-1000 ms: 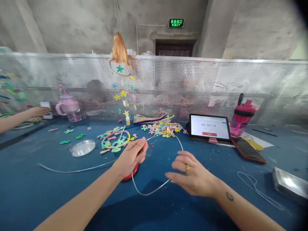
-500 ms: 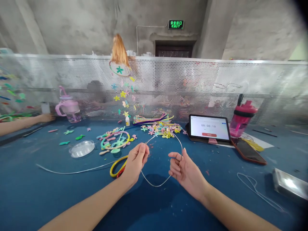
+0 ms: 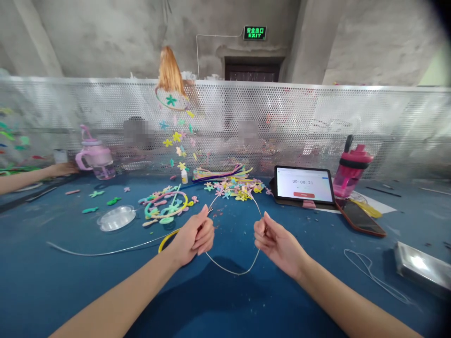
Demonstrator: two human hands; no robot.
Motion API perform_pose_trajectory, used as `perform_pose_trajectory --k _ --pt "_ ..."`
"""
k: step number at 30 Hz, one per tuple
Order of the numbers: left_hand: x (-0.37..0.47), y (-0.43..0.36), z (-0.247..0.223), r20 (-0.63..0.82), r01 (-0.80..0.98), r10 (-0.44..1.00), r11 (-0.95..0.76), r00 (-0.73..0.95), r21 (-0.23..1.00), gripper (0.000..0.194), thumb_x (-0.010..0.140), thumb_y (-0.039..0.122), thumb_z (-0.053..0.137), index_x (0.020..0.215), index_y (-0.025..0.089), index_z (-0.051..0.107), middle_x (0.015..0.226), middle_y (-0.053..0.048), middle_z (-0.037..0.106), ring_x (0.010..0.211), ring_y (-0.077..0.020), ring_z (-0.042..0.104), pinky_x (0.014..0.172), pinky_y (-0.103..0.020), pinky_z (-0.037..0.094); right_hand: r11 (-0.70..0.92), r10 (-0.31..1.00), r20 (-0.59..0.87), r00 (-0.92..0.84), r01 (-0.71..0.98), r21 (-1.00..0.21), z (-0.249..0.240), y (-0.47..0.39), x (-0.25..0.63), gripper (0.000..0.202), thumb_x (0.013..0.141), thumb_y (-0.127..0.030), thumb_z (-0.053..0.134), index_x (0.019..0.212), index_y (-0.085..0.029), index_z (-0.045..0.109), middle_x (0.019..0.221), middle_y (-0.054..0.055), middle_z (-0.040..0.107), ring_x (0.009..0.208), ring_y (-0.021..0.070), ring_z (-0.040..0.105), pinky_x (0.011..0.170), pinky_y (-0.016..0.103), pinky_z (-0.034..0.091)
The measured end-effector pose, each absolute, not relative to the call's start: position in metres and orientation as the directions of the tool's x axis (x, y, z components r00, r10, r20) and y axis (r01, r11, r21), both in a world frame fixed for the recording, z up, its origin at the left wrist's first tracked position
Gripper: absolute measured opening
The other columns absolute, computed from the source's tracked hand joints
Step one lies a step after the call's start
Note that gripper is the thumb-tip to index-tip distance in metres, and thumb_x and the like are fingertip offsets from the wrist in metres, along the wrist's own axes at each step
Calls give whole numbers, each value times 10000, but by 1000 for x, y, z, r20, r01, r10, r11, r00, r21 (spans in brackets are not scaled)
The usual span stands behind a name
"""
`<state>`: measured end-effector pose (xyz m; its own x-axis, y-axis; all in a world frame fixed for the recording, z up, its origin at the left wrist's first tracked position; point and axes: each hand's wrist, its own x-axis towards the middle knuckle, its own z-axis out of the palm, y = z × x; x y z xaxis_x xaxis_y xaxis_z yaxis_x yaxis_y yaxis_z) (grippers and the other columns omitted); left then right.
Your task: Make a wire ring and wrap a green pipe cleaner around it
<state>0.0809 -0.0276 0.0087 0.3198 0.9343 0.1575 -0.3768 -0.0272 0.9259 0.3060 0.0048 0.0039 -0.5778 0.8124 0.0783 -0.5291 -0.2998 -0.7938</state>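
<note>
A thin silvery wire [image 3: 235, 273] forms a loop between my two hands, above the blue table. My left hand [image 3: 197, 236] is closed round the loop's left side, and a long wire tail [image 3: 105, 254] runs out to the left from behind it. On the right side of the loop, my right hand [image 3: 276, 241] pinches the wire between thumb and fingers. Yellow-handled scissors [image 3: 165, 241] lie partly hidden behind my left hand. Beyond the loop sits a pile of pastel flower pieces [image 3: 237, 190].
A pastel ring [image 3: 186, 202] with fuzzy pieces and a clear dish [image 3: 117, 218] lie at left. A tablet [image 3: 303, 184], phone [image 3: 361, 218], pink bottle [image 3: 352, 171] and metal box [image 3: 421, 267] are at right. Another person's arm [image 3: 31, 178] reaches in at far left.
My right hand's fingers have closed on the wire. My left hand has shifted slightly left and lower, its fingers curled more, and the loop looks wider at the bottom.
</note>
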Motion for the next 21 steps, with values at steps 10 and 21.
perform_pose_trajectory --k 10,21 --pt "81 -30 43 268 -47 937 -264 226 963 393 892 493 385 1116 199 519 745 -26 619 507 -137 586 530 -257 450 70 825 201 -528 -259 -963 22 -3 315 347 923 -447 405 746 -164 500 648 -15 481 501 77 199 501 240 189" --pt "112 -41 94 437 555 852 -521 290 648 249 863 277 487 690 183 639 493 32 424 426 -84 307 425 -207 212 16 678 211 -704 -272 -962 19 -7 319 376 945 -460 312 905 -155 529 695 39 563 593 128 472 587 263 348"
